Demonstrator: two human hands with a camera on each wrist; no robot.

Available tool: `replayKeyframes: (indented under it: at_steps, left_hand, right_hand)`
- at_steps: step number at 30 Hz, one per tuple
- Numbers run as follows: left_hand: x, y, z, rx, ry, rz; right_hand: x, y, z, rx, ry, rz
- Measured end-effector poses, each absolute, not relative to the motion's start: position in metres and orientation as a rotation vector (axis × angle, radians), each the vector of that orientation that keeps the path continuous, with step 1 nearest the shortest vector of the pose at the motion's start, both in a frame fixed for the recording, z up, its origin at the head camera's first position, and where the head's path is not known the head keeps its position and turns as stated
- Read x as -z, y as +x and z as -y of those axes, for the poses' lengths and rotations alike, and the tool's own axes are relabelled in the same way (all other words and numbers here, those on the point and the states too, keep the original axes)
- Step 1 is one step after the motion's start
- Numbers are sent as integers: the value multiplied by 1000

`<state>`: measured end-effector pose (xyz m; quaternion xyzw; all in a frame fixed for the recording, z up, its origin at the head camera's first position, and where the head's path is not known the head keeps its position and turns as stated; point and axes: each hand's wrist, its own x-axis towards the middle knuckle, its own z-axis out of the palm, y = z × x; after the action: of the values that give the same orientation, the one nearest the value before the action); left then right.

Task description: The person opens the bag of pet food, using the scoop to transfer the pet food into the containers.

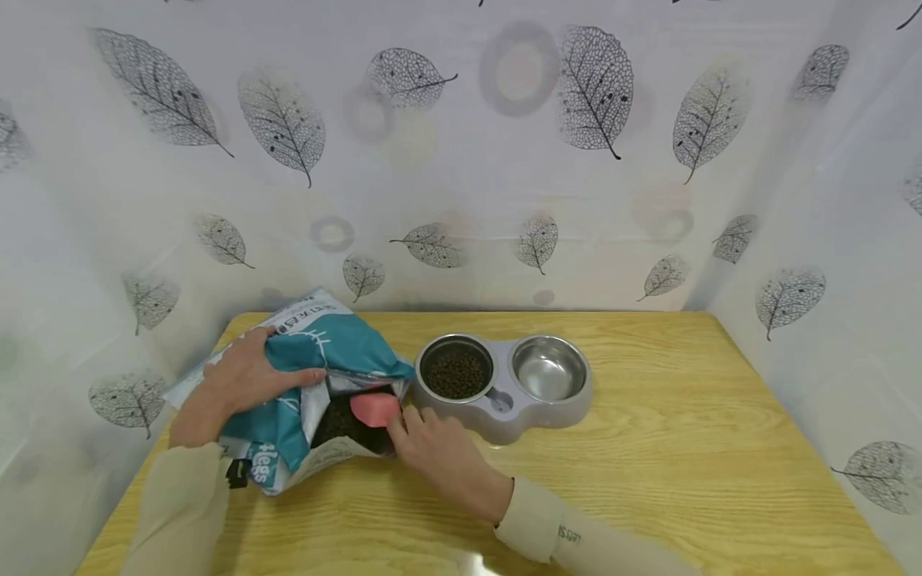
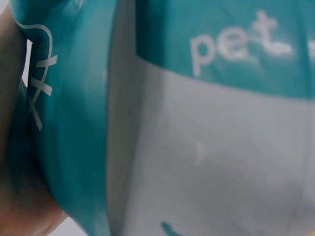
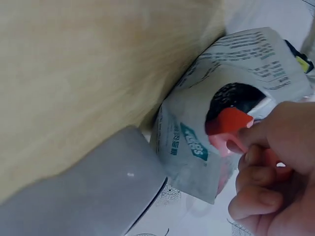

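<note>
A teal and white pet food bag [image 1: 353, 340] lies on its side at the table's left, its mouth toward the right. My left hand [image 1: 248, 372] grips the bag from above, thumb stretched along the upper edge of the opening. In the left wrist view the bag's printed side [image 2: 221, 137] fills most of the picture. A pink scoop [image 1: 374, 409] sits in the mouth of the bag, over dark kibble [image 1: 334, 420]. My right hand [image 1: 446, 452] holds the scoop by its handle. Seen from the right wrist, the fingers curl round that handle and the scoop's bowl [image 3: 229, 123] is at the opening.
Right of the bag stands a grey double feeder [image 1: 500, 428]. Its left bowl [image 1: 455, 366] holds brown kibble; bare metal shows in the right bowl [image 1: 549, 368]. Behind the wooden table [image 1: 684, 448] hangs a leaf-printed curtain [image 1: 461, 160], which also runs along both sides.
</note>
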<state>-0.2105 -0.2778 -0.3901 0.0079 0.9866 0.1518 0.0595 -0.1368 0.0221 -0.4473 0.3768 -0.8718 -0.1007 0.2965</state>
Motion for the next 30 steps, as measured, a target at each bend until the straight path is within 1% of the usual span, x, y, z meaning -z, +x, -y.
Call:
replayKeyframes:
  at_steps: [7, 12, 16, 23, 26, 30]
  left_hand:
    - [390, -211, 277, -460, 30, -3007]
    - [391, -211, 277, -455, 18, -3002]
    - [391, -211, 278, -458, 27, -2994]
    - [390, -210, 278, -461, 35, -2993]
    - [390, -210, 277, -465, 38, -2994]
    - [389, -210, 277, -468, 35, -2983]
  right_hand:
    - [450, -146, -13, 308, 982, 2328]
    - [446, -143, -9, 174, 1033, 2562]
    - [443, -144, -10, -146, 1022, 2767]
    - [449, -155, -19, -827, 1056, 2807]
    - [449, -158, -23, -1166, 988, 2881]
    - [449, -159, -28, -1626, 801, 2952]
